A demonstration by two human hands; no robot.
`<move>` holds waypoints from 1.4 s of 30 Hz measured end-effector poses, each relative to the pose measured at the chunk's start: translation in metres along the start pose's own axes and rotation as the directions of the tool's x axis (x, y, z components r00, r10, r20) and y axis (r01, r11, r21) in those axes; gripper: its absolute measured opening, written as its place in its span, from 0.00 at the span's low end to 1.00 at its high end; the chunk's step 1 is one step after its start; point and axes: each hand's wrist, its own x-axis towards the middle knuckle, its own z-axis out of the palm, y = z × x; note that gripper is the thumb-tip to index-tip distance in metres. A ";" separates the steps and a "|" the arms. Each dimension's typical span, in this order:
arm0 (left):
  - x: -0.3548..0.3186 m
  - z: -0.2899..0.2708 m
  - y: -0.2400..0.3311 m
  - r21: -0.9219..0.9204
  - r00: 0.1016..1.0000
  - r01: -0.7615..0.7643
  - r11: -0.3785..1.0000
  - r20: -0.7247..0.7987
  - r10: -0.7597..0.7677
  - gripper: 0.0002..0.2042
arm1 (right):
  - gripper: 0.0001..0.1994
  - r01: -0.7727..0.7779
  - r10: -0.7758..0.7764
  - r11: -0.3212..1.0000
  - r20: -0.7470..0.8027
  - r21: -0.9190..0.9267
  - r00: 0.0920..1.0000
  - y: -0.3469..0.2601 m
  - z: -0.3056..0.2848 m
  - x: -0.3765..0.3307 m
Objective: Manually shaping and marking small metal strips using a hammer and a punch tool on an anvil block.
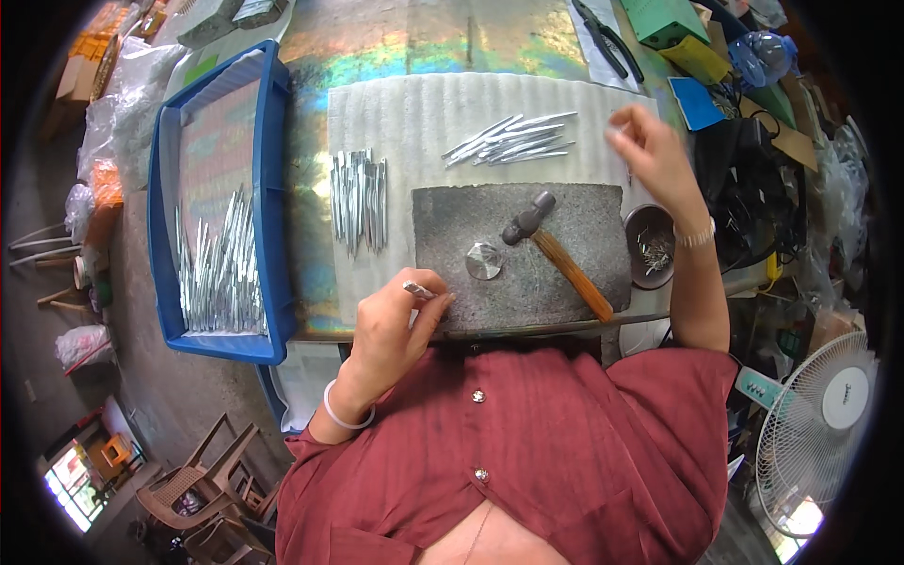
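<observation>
My left hand [391, 325] is closed round a slim silver metal rod [418, 290], just off the near left corner of a grey stone slab [452, 217]. Over the right edge of the white foam sheet [405, 113], my right hand [654, 155] has its fingers curled together; whatever they pinch is too small to make out. A ball-peen hammer [565, 264] with a wooden handle lies on the slab, beside a round faceted metal disc [484, 262]. Loose silver rods [513, 141] lie beyond the slab, and a row of them [359, 202] is left of it.
At the left stands a blue tray [275, 188] with many silver rods [226, 273]. A dark bowl of small metal pins [652, 247] sits right of the slab. Pliers [612, 42] lie at the far right, near a green box [664, 24]. A white fan [819, 414] stands at lower right.
</observation>
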 end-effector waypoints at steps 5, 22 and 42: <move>0.006 -0.007 -0.002 -0.018 0.997 0.036 0.999 0.067 -0.034 0.05 | 0.20 0.213 -0.186 0.973 0.237 -0.093 0.954 -0.067 0.024 -0.092; 0.025 0.020 -0.002 -0.352 0.993 0.114 0.929 0.045 -0.105 0.03 | 0.25 0.226 -0.229 0.903 0.037 -0.365 0.973 -0.077 0.063 -0.127; 0.029 0.019 -0.004 -0.260 0.998 0.009 0.966 0.061 0.007 0.03 | 0.24 0.231 -0.232 0.921 0.034 -0.314 0.972 -0.074 0.062 -0.127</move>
